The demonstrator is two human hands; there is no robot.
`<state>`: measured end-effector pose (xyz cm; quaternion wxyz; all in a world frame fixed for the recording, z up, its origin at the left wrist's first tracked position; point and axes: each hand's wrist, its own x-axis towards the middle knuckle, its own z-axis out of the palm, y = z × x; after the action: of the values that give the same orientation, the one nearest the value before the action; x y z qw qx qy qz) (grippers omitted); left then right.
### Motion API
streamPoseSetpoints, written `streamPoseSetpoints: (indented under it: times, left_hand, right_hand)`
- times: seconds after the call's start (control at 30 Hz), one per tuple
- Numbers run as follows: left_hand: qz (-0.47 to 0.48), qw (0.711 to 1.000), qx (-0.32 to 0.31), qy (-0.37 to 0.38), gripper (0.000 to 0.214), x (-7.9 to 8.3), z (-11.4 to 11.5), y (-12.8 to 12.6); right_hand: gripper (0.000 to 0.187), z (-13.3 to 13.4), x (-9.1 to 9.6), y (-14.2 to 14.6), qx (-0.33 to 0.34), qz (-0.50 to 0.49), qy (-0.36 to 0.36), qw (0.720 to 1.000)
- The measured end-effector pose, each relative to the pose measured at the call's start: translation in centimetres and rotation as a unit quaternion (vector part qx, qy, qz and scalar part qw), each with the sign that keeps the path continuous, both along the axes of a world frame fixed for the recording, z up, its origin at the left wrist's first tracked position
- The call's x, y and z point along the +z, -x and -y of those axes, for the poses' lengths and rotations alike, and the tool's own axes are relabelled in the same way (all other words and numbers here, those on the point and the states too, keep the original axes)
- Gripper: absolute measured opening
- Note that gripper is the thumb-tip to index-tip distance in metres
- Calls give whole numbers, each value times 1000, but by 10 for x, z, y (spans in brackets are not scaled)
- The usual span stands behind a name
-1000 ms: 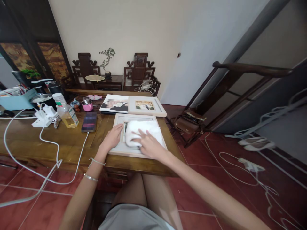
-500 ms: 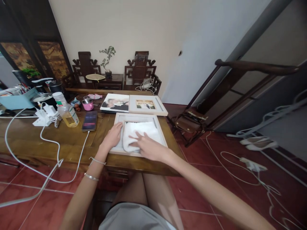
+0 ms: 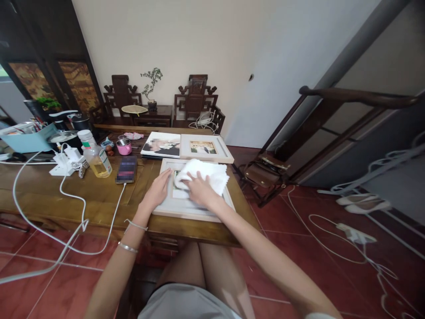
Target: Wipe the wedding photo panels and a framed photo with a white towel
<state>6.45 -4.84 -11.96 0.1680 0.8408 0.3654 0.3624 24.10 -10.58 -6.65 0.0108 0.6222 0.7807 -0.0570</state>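
Note:
A white picture frame (image 3: 186, 207) lies flat at the near right corner of the wooden table (image 3: 83, 195). A folded white cloth (image 3: 207, 173) rests on its glass. My right hand (image 3: 198, 190) lies on the cloth's near edge, fingers pressed down onto it. My left hand (image 3: 156, 190) rests flat on the frame's left border, fingers stretched out. Just behind lie a second white frame (image 3: 205, 148) and a frameless photo print (image 3: 161, 145).
A phone (image 3: 126, 169) with a white cable, a bottle of yellow liquid (image 3: 97, 158), a pink cup (image 3: 123, 146) and a power strip (image 3: 68, 163) sit to the left. Dark carved chairs (image 3: 195, 101) stand behind. A stair railing (image 3: 335, 106) and floor cables (image 3: 352, 235) are at right.
My right hand slid the cloth from the frame's near middle up toward its far edge. My left hand stayed on the left border.

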Motion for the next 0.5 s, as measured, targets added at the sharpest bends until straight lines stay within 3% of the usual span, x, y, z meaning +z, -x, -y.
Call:
streamPoseSetpoints:
  times: [0.07, 0.2, 0.37, 0.5]
  left_hand:
    - [26, 1000, 9, -6, 41, 2, 0, 0]
    - [54, 998, 38, 3, 40, 7, 3, -1]
    - [34, 998, 54, 3, 39, 11, 8, -2]
    - [-34, 999, 21, 2, 39, 7, 6, -1]
  right_hand:
    - [61, -8, 0, 16, -1, 3, 0, 1000]
    - [61, 6, -2, 26, 92, -12, -20, 996]
    - [62, 49, 5, 3, 212, -56, -15, 976]
    - [67, 74, 15, -19, 190, -42, -4, 981]
